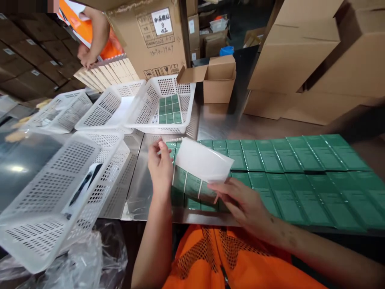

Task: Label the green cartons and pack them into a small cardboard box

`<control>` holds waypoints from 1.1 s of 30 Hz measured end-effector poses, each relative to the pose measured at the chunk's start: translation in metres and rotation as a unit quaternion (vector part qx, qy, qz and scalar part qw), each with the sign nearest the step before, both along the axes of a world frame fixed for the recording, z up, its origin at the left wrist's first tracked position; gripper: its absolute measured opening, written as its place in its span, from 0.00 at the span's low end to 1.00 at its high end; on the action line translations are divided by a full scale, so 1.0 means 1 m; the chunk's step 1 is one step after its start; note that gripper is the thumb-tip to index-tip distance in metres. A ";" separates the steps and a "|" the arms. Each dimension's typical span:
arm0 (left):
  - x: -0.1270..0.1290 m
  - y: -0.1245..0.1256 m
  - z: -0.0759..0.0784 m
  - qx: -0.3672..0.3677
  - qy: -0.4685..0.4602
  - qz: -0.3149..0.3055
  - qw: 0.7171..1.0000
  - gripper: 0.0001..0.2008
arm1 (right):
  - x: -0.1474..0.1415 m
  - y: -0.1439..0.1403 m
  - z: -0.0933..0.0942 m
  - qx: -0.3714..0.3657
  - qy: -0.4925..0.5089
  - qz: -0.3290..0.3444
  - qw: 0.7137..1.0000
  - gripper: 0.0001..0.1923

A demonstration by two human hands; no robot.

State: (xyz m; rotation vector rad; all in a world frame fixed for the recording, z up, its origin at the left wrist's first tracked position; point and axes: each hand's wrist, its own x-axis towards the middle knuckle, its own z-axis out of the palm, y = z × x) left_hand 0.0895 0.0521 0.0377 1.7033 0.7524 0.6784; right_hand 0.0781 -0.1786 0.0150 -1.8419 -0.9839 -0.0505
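Green boxes [288, 192] lie in two rows on one metal table [136, 196], full number partly hidden. White baskets [110, 176]: four in plain view, one holding a sheet of green labels [170, 108]. Small open carton [218, 90]: one. Label sheet [204, 160]: one, over the left end of the rows, slightly bent, upper part blank white, three green labels showing below, split by white lines. Right hand [245, 202] pinches its right edge; left hand [160, 166] is raised beside it, fingers curled, grip cannot be told
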 end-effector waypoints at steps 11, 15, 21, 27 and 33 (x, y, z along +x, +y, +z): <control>-0.064 0.018 0.003 -0.218 -0.016 -0.289 0.932 0.39 | 0.021 -0.003 0.019 0.041 0.032 -0.010 0.999 0.17; -0.076 0.014 0.011 -0.106 -0.017 -0.253 0.962 0.34 | 0.016 0.000 0.016 0.049 0.078 -0.080 0.992 0.16; -0.084 0.009 0.024 0.139 -0.013 -0.234 0.962 0.06 | 0.014 -0.003 0.022 0.069 0.010 -0.149 0.986 0.06; -0.091 -0.002 0.040 0.180 -0.084 -0.290 0.936 0.07 | 0.009 -0.018 0.038 0.065 0.141 -0.115 0.981 0.08; -0.103 -0.015 0.040 0.065 -0.052 -0.267 0.960 0.10 | 0.004 -0.033 0.036 0.066 0.251 -0.063 0.964 0.05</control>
